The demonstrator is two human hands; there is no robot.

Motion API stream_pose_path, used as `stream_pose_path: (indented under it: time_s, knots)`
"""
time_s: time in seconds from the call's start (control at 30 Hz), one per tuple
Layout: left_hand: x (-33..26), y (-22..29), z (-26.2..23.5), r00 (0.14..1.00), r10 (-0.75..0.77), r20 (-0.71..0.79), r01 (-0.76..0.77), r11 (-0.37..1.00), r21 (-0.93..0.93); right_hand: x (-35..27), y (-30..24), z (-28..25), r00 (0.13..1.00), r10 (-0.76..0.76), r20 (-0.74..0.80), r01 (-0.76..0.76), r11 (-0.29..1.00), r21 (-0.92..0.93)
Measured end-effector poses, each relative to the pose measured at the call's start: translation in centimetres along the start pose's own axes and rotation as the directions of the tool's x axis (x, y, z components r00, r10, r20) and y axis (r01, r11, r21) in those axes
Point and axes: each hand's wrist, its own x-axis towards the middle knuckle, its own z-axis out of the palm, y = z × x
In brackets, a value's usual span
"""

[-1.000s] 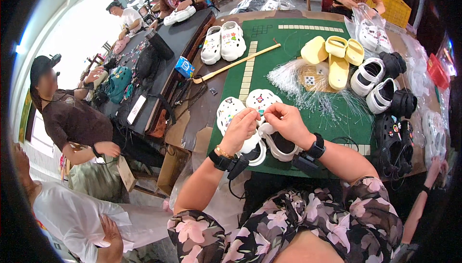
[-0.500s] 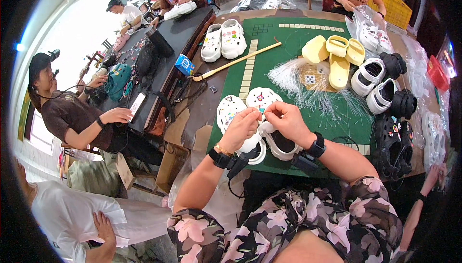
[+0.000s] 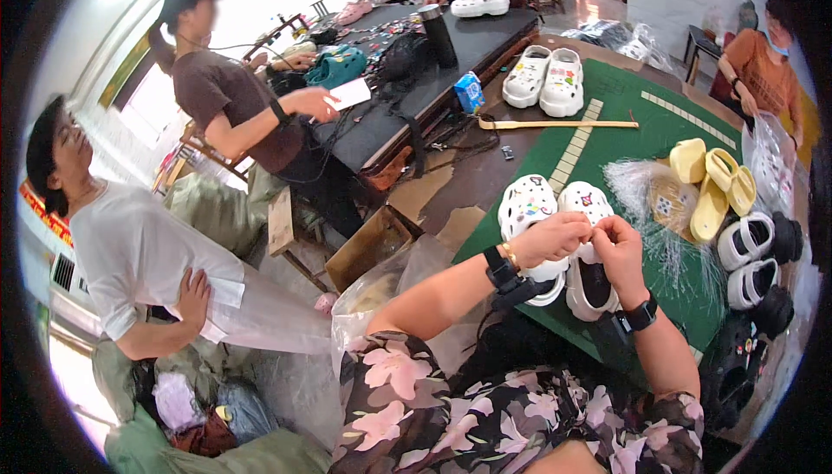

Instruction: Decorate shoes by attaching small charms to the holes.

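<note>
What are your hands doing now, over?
Left hand and right hand pinched together over white clog pair. Pinched item too small to tell. Yellow sandals lie apart.

four white clogs point(image 3: 562, 214), three yellow clogs point(image 3: 711, 188), two hands point(image 3: 589, 244).

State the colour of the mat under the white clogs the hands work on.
Green mat, seen in the head view.

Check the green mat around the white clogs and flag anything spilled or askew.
A loose heap of clear plastic strands fans across the green mat beside the white clogs under both hands, and partly under the yellow clogs. Otherwise, nothing looks damaged.
</note>
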Motion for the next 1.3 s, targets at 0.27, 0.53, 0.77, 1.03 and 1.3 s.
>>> stream_pose_path:
  time_s: [0.27,0.53,0.77,1.03,1.3]
  knots:
    - [0.5,-0.5,-0.6,1.0,0.008,0.011,-0.008,0.999,-0.054,0.1,0.3,0.1,0.999,-0.04,-0.007,0.04,0.999,-0.035]
    - [1.3,-1.5,-1.0,0.999,-0.042,-0.017,0.042,0.999,-0.007,0.2,0.4,0.1,0.999,-0.034,0.008,0.035,0.997,-0.071]
    - [1.1,-1.9,-0.6,0.805,0.584,-0.103,-0.357,0.616,0.702,0.4,0.3,-0.5,0.998,0.027,0.062,-0.026,1.0,-0.012]
    - [0.7,-0.1,-0.1,0.812,0.571,-0.116,-0.26,0.532,0.806,0.7,-0.6,0.1,0.987,-0.156,0.026,0.158,0.963,-0.217]
    - [0.9,2.1,-0.8,0.912,0.408,-0.05,-0.237,0.621,0.747,1.1,-1.9,0.1,0.961,-0.265,0.076,0.276,0.924,-0.265]
